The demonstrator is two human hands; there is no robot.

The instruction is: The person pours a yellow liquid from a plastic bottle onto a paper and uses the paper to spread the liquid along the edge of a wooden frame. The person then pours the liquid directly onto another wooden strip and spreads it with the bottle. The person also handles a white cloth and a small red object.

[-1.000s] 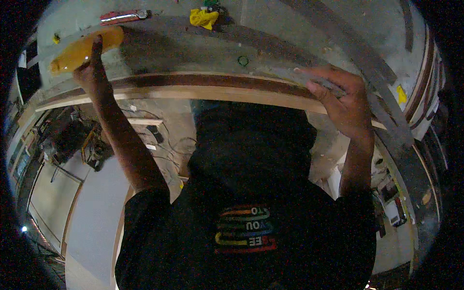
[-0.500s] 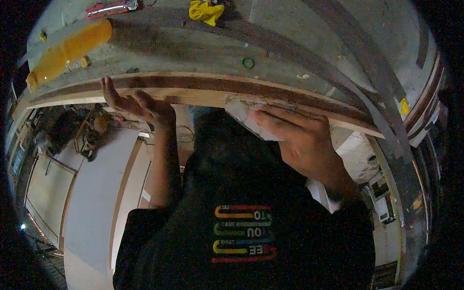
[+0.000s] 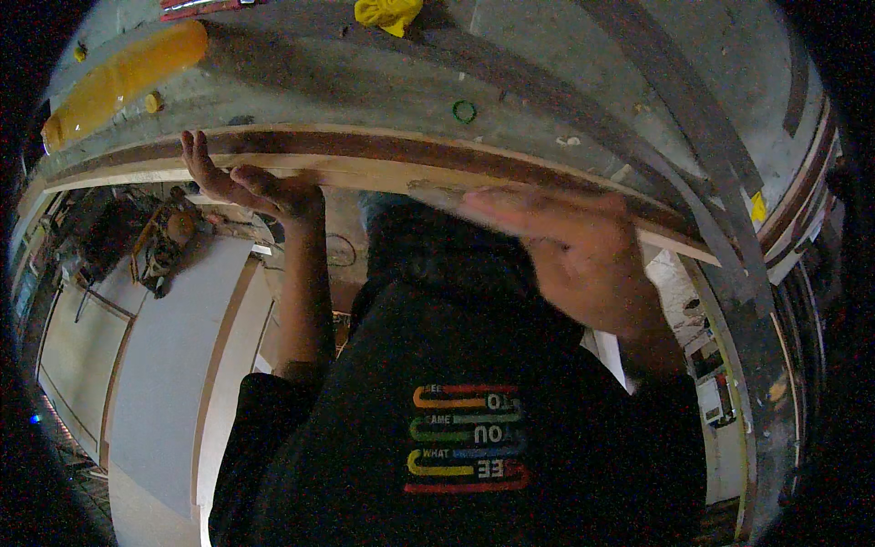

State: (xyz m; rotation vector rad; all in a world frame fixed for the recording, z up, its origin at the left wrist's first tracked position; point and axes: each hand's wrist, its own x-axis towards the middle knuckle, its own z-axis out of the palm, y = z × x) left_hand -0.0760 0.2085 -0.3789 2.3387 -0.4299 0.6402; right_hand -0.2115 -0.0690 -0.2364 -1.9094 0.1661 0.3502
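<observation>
A long pale wood edge strip (image 3: pixel 383 171) runs across the front of the worktop, beside a dark brown band. My left hand (image 3: pixel 260 190) is palm up against the strip's near side, its fingers stretched and apart, holding nothing. Smeared by motion, my right hand (image 3: pixel 583 242) lies along the strip farther right. Its straight fingers press a folded pale sheet (image 3: pixel 437 195), which looks like sandpaper, against the wood. Most of the sheet is hidden behind the fingers.
On the grey worktop (image 3: pixel 346 91) lie an orange-filled plastic bottle (image 3: pixel 128 87), its yellowish cap (image 3: pixel 154 102), a yellow cloth (image 3: pixel 387 14), a green ring (image 3: pixel 464 112) and long dark strips (image 3: pixel 674 87). Below left, a dark machine (image 3: pixel 164 246) stands near pale boards (image 3: pixel 182 356).
My right hand has shifted slightly along the strip, and the pale sheet has tilted so less of its face shows. My left hand stays at the strip. The view has shifted slightly.
</observation>
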